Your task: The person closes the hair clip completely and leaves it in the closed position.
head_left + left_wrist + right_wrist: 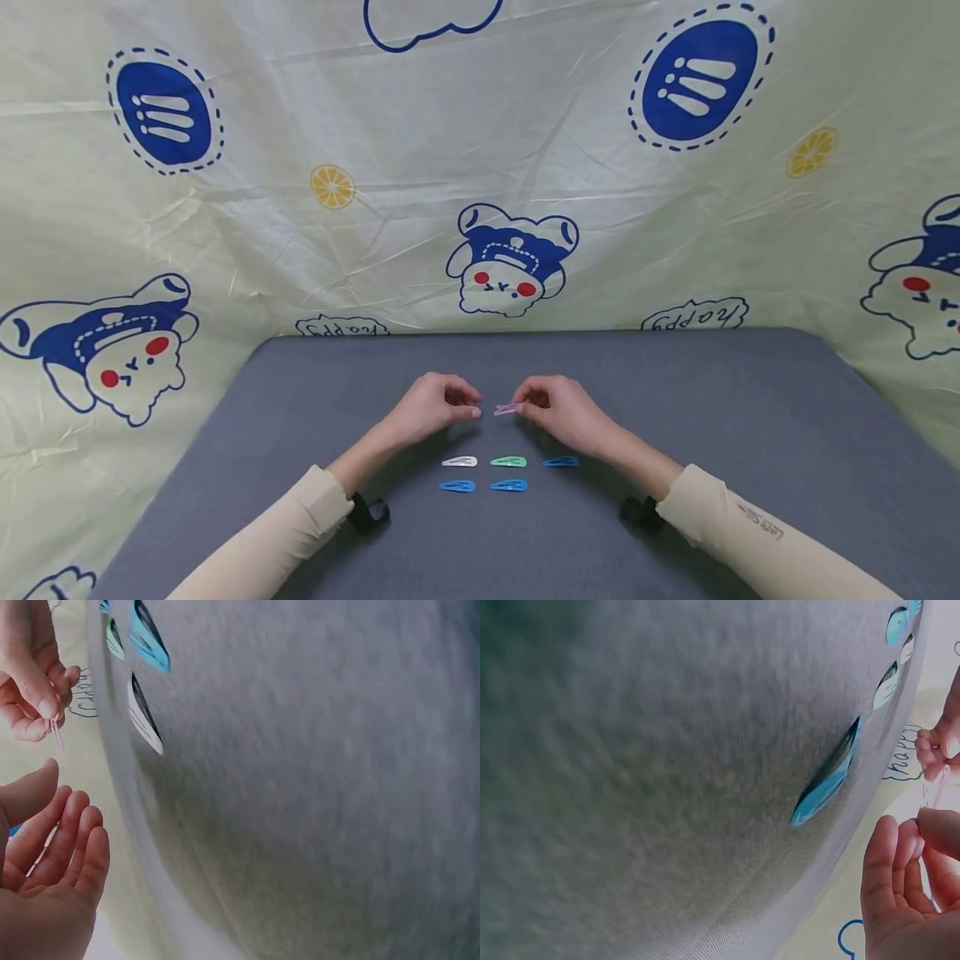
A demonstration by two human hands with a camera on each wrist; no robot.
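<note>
Between the thumb and fingertips of my right hand is a pink snap hair clip, its two prongs spread apart and pointing toward the left hand. My left hand hovers just across from it, fingers loosely bent and thumb apart from them, holding nothing. In the left wrist view the clip sticks out from the right fingertips above the left thumb. Below the hands lie a white hair clip, a green hair clip and a blue hair clip in a row.
Nearer the person, two more blue clips, one on the left and one in the middle, form a second row. All lie on a grey cloth-covered table. A printed curtain hangs behind the far edge.
</note>
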